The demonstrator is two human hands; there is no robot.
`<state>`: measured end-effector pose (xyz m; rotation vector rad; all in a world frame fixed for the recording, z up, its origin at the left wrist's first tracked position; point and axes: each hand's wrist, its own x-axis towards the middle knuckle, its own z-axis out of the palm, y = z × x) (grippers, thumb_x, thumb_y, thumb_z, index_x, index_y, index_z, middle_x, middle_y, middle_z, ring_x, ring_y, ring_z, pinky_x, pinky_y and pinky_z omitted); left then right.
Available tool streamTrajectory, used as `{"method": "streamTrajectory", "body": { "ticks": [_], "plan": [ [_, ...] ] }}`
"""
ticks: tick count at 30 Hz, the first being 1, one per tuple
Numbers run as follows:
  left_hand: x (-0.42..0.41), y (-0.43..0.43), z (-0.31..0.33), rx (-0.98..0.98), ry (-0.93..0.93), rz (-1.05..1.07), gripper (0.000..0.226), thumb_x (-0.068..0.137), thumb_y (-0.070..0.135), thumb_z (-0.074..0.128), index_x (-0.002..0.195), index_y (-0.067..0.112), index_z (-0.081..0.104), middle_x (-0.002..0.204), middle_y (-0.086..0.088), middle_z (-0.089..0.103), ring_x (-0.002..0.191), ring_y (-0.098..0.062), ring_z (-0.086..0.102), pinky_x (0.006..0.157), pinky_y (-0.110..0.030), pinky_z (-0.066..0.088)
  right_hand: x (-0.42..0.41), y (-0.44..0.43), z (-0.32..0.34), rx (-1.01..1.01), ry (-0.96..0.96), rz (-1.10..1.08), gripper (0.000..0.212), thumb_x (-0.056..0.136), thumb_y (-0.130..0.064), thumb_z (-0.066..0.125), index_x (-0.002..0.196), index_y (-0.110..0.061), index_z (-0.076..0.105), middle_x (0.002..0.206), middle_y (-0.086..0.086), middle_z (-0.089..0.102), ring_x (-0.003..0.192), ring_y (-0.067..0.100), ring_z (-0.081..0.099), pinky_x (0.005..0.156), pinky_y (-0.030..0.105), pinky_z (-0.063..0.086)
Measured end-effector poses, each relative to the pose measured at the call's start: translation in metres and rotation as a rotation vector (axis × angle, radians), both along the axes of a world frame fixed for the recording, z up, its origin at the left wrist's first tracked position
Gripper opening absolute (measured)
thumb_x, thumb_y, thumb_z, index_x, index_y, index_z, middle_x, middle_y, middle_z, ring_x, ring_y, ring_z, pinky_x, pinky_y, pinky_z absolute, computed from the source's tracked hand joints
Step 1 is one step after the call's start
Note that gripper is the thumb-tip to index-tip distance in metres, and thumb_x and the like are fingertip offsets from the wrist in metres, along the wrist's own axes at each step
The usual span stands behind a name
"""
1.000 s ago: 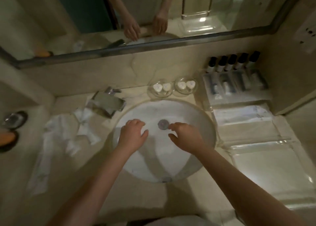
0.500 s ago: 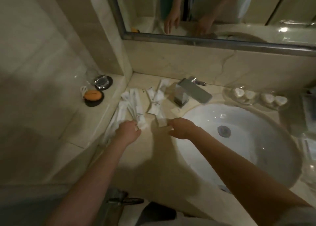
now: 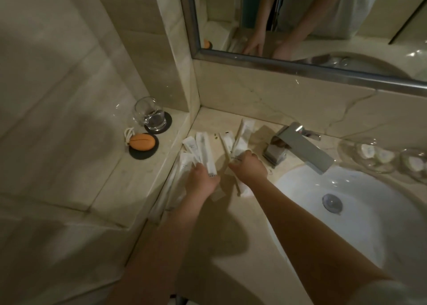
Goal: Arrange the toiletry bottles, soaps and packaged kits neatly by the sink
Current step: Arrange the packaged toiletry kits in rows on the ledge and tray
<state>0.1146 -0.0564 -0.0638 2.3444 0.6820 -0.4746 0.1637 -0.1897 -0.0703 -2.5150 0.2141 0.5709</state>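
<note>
Pointing lengthwise wallward, kit packets (image 3: 203, 147) lie gripped by left hand (image 3: 201, 180), right hand (image 3: 249, 168).

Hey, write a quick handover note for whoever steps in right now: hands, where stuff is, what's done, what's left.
Left hand grips the left packets; right hand pinches the right packets, both bunches on the counter left of the faucet.
Soaps sit in glass dishes right of it. Bottles not in view.
Done: soaps look placed.
Left: line up the splayed packets.
</note>
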Motion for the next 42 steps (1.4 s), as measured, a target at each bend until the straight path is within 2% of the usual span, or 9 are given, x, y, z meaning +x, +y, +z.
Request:
{"method": "streamTrajectory", "body": {
  "ticks": [6,11,16,20,25,27,31,36,42],
  "plan": [
    [0.008,-0.002,-0.009,-0.029,0.054,0.071,0.081,0.085,0.026,0.060,0.146,0.007,0.010,0.141,-0.017,0.041,0.123,-0.035,0.048,0.088,-0.037,0.045,0.018,0.007,-0.007,0.077,0.115,-0.118,0.035,0.081,-0.029,0.058,0.108,-0.009,0.048,0.095,0.007,0.060,0.085,0.024,0.058,0.066,0.031,0.045],
    [0.012,0.003,-0.004,-0.168,0.037,0.167,0.057,0.081,0.018,0.065,0.129,0.006,0.037,0.127,-0.014,0.053,0.110,-0.032,0.055,0.079,-0.034,0.047,0.022,-0.003,-0.005,0.064,0.065,-0.066,0.023,0.092,-0.021,0.040,0.098,-0.006,0.056,0.091,0.011,0.061,0.077,0.025,0.054,0.063,0.029,0.040],
    [0.001,0.018,0.004,-0.249,-0.036,0.115,0.020,0.082,0.020,0.064,0.100,0.010,0.059,0.104,-0.011,0.065,0.085,-0.022,0.058,0.073,-0.031,0.046,0.005,-0.019,0.005,0.254,-0.070,-0.065,0.017,0.089,-0.025,0.048,0.083,-0.009,0.051,0.077,0.010,0.056,0.077,0.033,0.058,0.063,0.037,0.047],
    [-0.014,0.021,0.021,-0.271,-0.139,0.081,0.011,0.084,0.017,0.060,0.093,0.012,0.059,0.092,-0.007,0.064,0.081,-0.020,0.060,0.069,-0.033,0.049,-0.021,-0.041,0.027,0.427,-0.149,-0.142,0.020,0.090,-0.028,0.056,0.080,-0.011,0.053,0.076,0.011,0.061,0.073,0.031,0.062,0.068,0.043,0.052],
    [-0.040,0.011,0.047,-0.333,-0.240,0.100,0.014,0.088,0.018,0.057,0.076,0.016,0.051,0.070,0.000,0.049,0.066,-0.017,0.048,0.055,-0.027,0.037,-0.065,-0.077,0.068,0.576,-0.221,-0.178,0.028,0.094,-0.032,0.051,0.097,-0.006,0.061,0.079,0.005,0.063,0.057,0.017,0.060,0.061,0.029,0.052],
    [-0.049,0.002,0.055,-0.360,-0.273,0.096,0.016,0.088,0.020,0.057,0.076,0.010,0.050,0.071,-0.003,0.049,0.066,-0.018,0.047,0.055,-0.027,0.036,-0.081,-0.096,0.078,0.616,-0.249,-0.216,0.029,0.094,-0.031,0.051,0.091,-0.004,0.062,0.077,0.007,0.062,0.055,0.015,0.057,0.053,0.019,0.047],
    [-0.062,-0.034,0.067,-0.416,-0.321,0.029,0.021,0.087,0.019,0.056,0.086,0.000,0.049,0.074,-0.008,0.047,0.066,-0.021,0.044,0.057,-0.030,0.035,-0.119,-0.139,0.096,0.653,-0.281,-0.323,0.025,0.091,-0.028,0.055,0.081,-0.006,0.063,0.063,0.009,0.059,0.050,0.007,0.053,0.057,0.025,0.040],
    [-0.077,-0.112,0.075,-0.540,-0.312,-0.092,0.009,0.091,0.015,0.052,0.090,0.007,0.051,0.078,-0.001,0.069,0.073,-0.018,0.068,0.066,-0.036,0.049,-0.171,-0.209,0.104,0.690,-0.373,-0.534,0.022,0.089,-0.023,0.059,0.077,-0.005,0.062,0.061,0.010,0.057,0.046,0.006,0.049,0.053,0.021,0.038],
    [-0.090,-0.219,0.079,-0.583,-0.240,-0.321,0.015,0.090,0.011,0.052,0.079,0.018,0.045,0.081,-0.005,0.066,0.058,-0.016,0.063,0.056,-0.030,0.046,-0.234,-0.305,0.088,0.644,-0.443,-0.784,0.021,0.086,-0.030,0.062,0.071,-0.015,0.062,0.051,0.001,0.056,0.048,0.010,0.050,0.055,0.028,0.038]
  ]
}}
